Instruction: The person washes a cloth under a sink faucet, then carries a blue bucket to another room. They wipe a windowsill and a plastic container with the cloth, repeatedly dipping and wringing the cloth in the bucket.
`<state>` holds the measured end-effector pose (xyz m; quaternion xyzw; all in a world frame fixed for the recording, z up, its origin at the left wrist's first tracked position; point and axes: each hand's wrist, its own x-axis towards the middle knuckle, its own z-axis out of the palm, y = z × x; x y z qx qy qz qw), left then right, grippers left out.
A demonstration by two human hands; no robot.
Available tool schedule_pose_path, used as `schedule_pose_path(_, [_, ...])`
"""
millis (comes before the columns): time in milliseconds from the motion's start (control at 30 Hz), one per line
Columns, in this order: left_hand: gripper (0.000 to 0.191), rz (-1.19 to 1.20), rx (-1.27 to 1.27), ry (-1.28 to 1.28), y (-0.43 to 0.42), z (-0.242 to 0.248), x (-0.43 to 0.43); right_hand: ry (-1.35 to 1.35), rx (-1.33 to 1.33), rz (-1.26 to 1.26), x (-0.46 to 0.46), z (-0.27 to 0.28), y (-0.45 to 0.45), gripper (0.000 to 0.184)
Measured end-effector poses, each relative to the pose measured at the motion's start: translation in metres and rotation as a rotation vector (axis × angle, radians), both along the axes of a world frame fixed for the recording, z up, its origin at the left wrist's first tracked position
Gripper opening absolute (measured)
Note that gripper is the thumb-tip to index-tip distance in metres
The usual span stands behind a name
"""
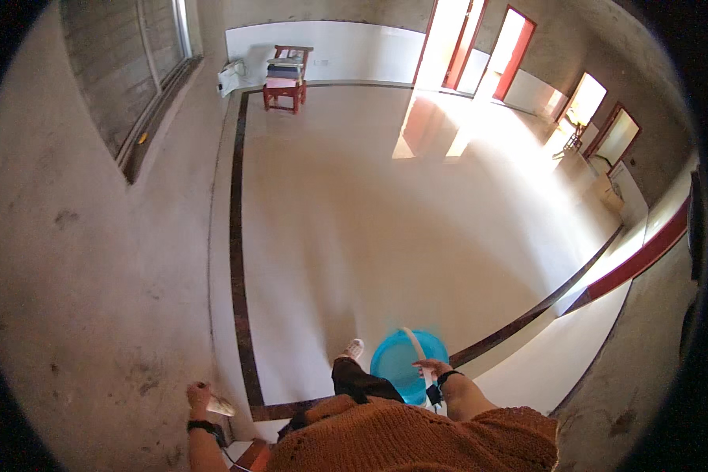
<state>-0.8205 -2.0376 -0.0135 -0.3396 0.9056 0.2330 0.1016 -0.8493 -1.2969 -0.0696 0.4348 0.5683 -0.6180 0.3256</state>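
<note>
My right hand [432,369] is at a light blue plastic bucket [389,354], at my right side. Its fingers are closed around a whitish band [414,342] that arches across the bucket's mouth like a handle. The inside of the bucket is light blue; whether it holds water I cannot tell. My left hand [199,396], beside the left wall, grips a pale, flattish object [220,406] that is too small and blurred to name. Both wrists wear dark bands. One foot in a light shoe [354,348] is forward on the floor, left of the bucket.
A glossy pale tiled floor [354,236] with a dark border strip [238,236] stretches ahead. Against the far wall stands a red wooden chair [283,101] stacked with folded items. A bare wall with a window [135,71] is on the left; bright doorways [510,44] line the right.
</note>
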Motion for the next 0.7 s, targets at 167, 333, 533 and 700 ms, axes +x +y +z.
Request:
schedule_pose_path(167, [0.027, 0.210, 0.077, 0.052, 0.016, 0.008, -0.158, -0.238, -0.147, -0.176, -0.061, 0.001, 0.066, 0.056])
schedule_pose_path(333, [0.025, -0.060, -0.133, -0.531, 0.069, -0.003, -0.281, -0.325, -0.063, -0.169, -0.096, 0.012, 0.103, 0.055])
schedule_pose_path(533, [0.031, -0.883, -0.557, -1.228, 0.123, -0.017, -0.504, -0.075, -0.337, -0.753, -0.116, -0.076, 0.149, 0.037])
schedule_pose_path(700, [0.035, -0.866, -0.752, -0.797, 0.219, -0.010, -0.781, -0.448, -0.250, -1.012, -0.187, -0.131, 0.190, 0.043])
